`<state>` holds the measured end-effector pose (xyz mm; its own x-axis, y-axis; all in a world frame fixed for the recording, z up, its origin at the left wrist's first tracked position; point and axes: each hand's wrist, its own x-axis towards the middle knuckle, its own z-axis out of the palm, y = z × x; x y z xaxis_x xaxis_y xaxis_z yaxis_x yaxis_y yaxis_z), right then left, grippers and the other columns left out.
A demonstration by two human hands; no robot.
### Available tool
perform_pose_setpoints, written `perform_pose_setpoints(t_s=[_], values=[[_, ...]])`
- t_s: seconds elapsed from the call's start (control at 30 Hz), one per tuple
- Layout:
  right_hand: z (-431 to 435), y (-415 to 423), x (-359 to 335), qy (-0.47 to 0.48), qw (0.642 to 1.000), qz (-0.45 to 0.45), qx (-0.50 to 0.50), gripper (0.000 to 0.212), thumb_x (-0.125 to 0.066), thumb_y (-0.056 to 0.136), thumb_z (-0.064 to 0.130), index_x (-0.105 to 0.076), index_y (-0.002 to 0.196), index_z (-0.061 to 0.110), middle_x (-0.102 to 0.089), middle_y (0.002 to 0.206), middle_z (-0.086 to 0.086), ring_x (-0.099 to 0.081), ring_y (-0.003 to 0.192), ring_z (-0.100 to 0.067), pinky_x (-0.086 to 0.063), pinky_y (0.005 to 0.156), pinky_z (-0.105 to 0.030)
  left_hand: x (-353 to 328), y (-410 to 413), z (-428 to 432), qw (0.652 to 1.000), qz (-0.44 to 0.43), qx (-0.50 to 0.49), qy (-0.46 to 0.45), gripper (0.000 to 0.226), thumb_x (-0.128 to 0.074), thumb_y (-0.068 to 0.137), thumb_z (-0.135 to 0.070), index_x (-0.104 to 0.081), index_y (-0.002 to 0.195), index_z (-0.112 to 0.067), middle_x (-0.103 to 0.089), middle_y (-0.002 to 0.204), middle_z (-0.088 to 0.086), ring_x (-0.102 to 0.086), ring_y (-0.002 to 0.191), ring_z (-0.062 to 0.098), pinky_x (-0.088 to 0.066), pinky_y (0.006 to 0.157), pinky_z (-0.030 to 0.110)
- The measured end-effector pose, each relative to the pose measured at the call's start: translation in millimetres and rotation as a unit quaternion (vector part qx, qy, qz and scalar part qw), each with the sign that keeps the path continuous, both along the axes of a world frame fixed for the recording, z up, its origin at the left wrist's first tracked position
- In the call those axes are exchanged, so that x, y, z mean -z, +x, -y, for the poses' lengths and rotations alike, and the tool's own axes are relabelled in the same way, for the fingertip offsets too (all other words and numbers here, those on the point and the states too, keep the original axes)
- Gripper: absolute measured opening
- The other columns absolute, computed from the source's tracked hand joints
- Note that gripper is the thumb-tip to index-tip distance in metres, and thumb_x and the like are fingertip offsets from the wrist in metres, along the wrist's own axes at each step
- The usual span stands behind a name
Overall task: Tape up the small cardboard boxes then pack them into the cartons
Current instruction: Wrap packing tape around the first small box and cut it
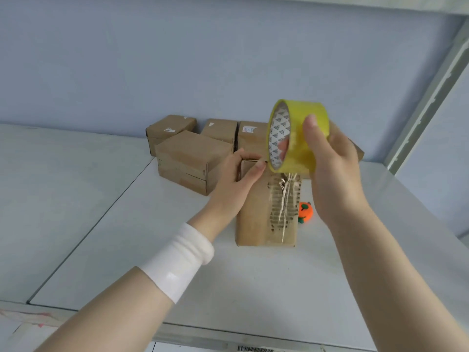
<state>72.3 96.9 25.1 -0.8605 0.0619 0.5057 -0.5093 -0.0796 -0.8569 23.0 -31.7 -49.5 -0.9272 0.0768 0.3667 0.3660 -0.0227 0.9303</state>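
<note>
A small brown cardboard box [256,219] lies lengthwise on the white table [127,237], its top torn and wrinkled with old clear tape. My left hand [237,180] rests on the box's far left corner, fingers curled over the edge. My right hand [327,161] grips a yellow roll of clear tape [291,135] just above the box's far end, thumb outside and fingers through the core. A strip of tape runs from the roll down to the box top.
Several more small cardboard boxes [190,158] stand stacked and side by side behind, against the blue wall. A small orange plush toy [305,211] lies right of the box. A metal shelf post [429,97] rises at the right.
</note>
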Motion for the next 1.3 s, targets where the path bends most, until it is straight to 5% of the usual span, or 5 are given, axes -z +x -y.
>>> perform_pose_setpoints(t_s=[0.13, 0.33, 0.53, 1.07, 1.3], values=[[8, -44, 1, -0.003, 0.998, 0.059, 0.036, 0.032, -0.047, 0.097, 0.034, -0.058, 0.101, 0.004, -0.069, 0.060, 0.008, -0.066, 0.061, -0.007, -0.054, 0.062, -0.024, -8, -16, -5, 0.993, 0.089, -0.071, 0.008, 0.013, -0.057, 0.088, -0.046, -0.057, 0.087, -0.033, -0.067, 0.092, -0.011, -0.065, 0.082, 0.000, -0.049, 0.073, 0.023], [23, -101, 27, 0.003, 0.987, 0.100, 0.122, 0.015, -0.050, 0.096, 0.032, -0.054, 0.084, 0.023, -0.068, 0.078, 0.009, -0.065, 0.079, -0.010, -0.051, 0.071, -0.021, -13, -48, -4, 0.973, 0.220, -0.063, 0.019, 0.043, -0.055, 0.088, -0.048, -0.061, 0.115, -0.014, -0.068, 0.107, 0.007, -0.065, 0.098, 0.024, -0.049, 0.094, 0.044], [18, -134, 55, -0.005, 0.972, 0.193, 0.131, 0.017, -0.049, 0.095, 0.029, -0.053, 0.080, 0.023, -0.070, 0.078, 0.003, -0.064, 0.075, -0.015, -0.053, 0.081, -0.036, 4, -67, -8, 0.948, 0.310, -0.073, 0.006, 0.028, -0.060, 0.088, -0.035, -0.065, 0.100, -0.010, -0.068, 0.103, 0.015, -0.064, 0.097, 0.031, -0.049, 0.095, 0.044], [14, -103, 48, 0.011, 0.980, 0.146, 0.138, 0.018, -0.048, 0.096, 0.033, -0.057, 0.088, 0.020, -0.070, 0.063, 0.009, -0.065, 0.059, 0.000, -0.053, 0.059, -0.019, 5, -70, -13, 0.945, 0.320, -0.060, 0.011, 0.036, -0.059, 0.089, -0.035, -0.061, 0.111, -0.005, -0.065, 0.111, 0.016, -0.062, 0.102, 0.031, -0.048, 0.096, 0.042], [14, -83, 46, 0.098, 0.972, 0.173, 0.123, 0.009, -0.055, 0.092, 0.036, -0.056, 0.091, 0.027, -0.067, 0.101, -0.009, -0.063, 0.097, -0.022, -0.049, 0.092, -0.043, 2, -66, -15, 0.951, 0.303, -0.070, -0.005, 0.024, -0.060, 0.089, -0.036, -0.064, 0.088, -0.012, -0.068, 0.105, 0.015, -0.064, 0.098, 0.031, -0.050, 0.093, 0.042]])
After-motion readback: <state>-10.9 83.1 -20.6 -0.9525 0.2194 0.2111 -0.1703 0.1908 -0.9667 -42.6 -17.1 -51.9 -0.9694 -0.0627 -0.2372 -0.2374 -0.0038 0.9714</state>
